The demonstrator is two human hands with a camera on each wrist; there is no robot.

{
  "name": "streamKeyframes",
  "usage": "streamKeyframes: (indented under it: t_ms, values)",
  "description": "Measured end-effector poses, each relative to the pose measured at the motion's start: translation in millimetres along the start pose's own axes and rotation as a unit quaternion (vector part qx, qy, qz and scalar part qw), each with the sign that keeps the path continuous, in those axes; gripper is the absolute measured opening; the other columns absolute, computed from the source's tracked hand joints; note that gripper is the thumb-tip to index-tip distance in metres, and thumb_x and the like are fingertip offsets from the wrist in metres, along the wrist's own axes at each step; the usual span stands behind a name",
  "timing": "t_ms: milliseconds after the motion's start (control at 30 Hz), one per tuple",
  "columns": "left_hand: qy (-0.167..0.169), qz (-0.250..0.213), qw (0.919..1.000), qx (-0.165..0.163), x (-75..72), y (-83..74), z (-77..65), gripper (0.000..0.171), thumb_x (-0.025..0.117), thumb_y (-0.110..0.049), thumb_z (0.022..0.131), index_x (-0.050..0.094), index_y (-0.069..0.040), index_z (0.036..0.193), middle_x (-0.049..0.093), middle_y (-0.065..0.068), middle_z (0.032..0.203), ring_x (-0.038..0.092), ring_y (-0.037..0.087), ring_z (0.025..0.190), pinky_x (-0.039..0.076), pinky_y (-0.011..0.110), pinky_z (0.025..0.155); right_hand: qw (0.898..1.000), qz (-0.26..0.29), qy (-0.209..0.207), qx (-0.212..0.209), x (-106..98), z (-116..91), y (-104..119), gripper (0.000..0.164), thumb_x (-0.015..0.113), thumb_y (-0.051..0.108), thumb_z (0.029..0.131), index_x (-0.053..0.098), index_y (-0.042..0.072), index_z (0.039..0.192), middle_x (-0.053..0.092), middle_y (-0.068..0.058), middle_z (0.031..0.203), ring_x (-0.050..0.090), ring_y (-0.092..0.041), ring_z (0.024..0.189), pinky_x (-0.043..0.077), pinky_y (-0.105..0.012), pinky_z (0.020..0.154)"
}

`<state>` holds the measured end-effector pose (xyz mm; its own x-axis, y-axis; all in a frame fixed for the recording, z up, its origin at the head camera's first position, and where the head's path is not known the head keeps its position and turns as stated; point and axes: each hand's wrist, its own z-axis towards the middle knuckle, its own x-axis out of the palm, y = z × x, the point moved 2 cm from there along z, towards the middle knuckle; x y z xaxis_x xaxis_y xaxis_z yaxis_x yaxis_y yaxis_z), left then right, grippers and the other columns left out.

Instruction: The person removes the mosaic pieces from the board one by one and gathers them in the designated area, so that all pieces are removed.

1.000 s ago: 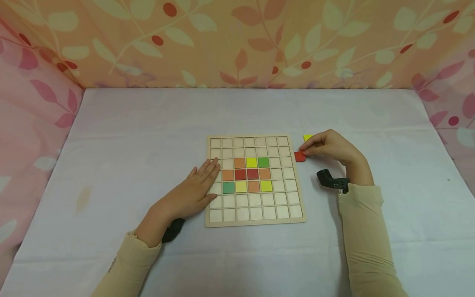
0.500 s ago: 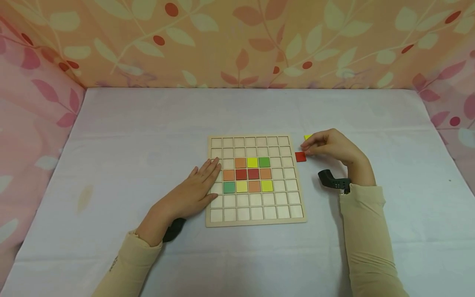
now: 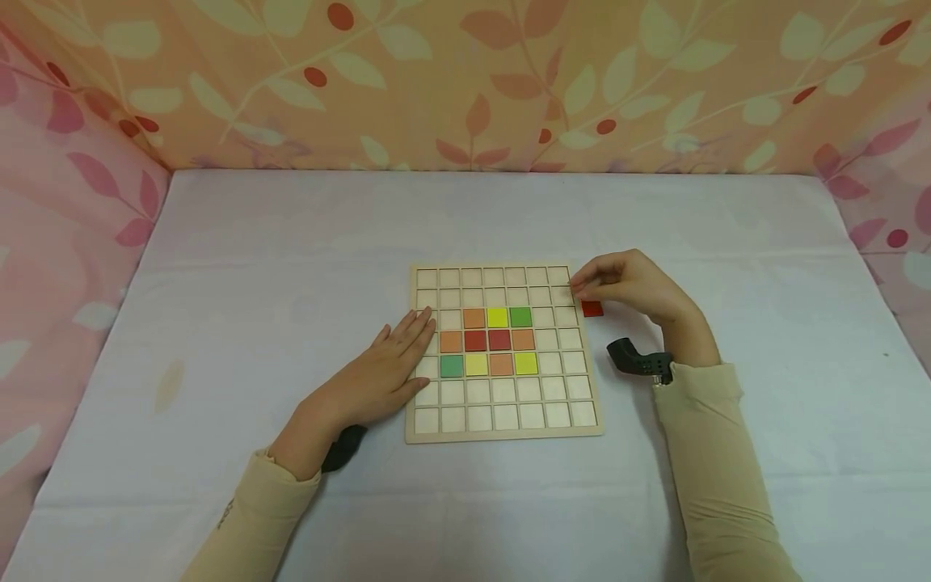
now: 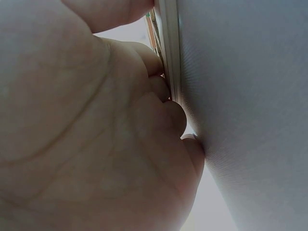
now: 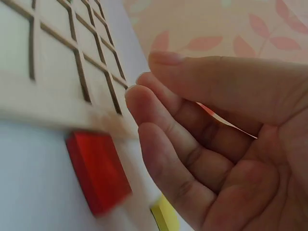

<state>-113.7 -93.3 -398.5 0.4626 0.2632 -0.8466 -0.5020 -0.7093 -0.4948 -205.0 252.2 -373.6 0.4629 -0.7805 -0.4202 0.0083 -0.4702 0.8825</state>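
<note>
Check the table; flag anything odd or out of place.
Nothing looks damaged. A red piece and a yellow piece sit off the board, not in its cells; a tan mark at left, perhaps a stain, stands out on the cloth.

1 board [image 3: 505, 436], cells [image 3: 478, 392] 7 x 7. Tiles visible on it: 11. Split: 4 orange tiles [image 3: 473, 318], 3 yellow tiles [image 3: 497, 317] (1 paler), 2 red tiles [image 3: 475, 340], 2 green tiles [image 3: 520, 317] (1 bluer). Off board, right side: 1 red piece [image 3: 592, 309] showing, can't tell if stacked; 1 yellow piece [image 5: 165, 214], partly hidden. Hands: 2, left hand [image 3: 381, 376] and right hand [image 3: 629, 283], one per board side. Black wrist devices [image 3: 636, 358]: 2, same split.
</note>
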Motion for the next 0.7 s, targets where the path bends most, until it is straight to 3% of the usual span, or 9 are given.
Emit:
streamKeyframes:
  t_ms: [267,700]
  values:
    - [0.004,-0.001,1.0000,-0.004,0.2,0.1,0.2,0.072,0.050,-0.026,0.097,0.008,0.000,0.150,-0.002,0.011,0.158,-0.004,0.026,0.144,0.008,0.051,0.113,0.999,0.013,0.013,-0.026,19.9,8.1,8.3,0.020,0.070,0.004,0.084,0.068,-0.008,0.100,0.068,-0.019,0.098,0.065,-0.013,0.083,0.052,-0.022,0.072]
    - [0.008,0.000,0.9999,-0.008,-0.4,0.3,1.5,0.072,0.050,-0.027,0.098,0.008,0.000,0.150,-0.002,0.011,0.158,-0.005,0.025,0.144,0.007,0.051,0.113,0.999,0.030,0.014,-0.041,54.9,17.3,27.6,0.018,0.068,-0.001,0.084,0.068,-0.007,0.100,0.068,-0.019,0.097,0.066,-0.018,0.083,0.052,-0.024,0.072]
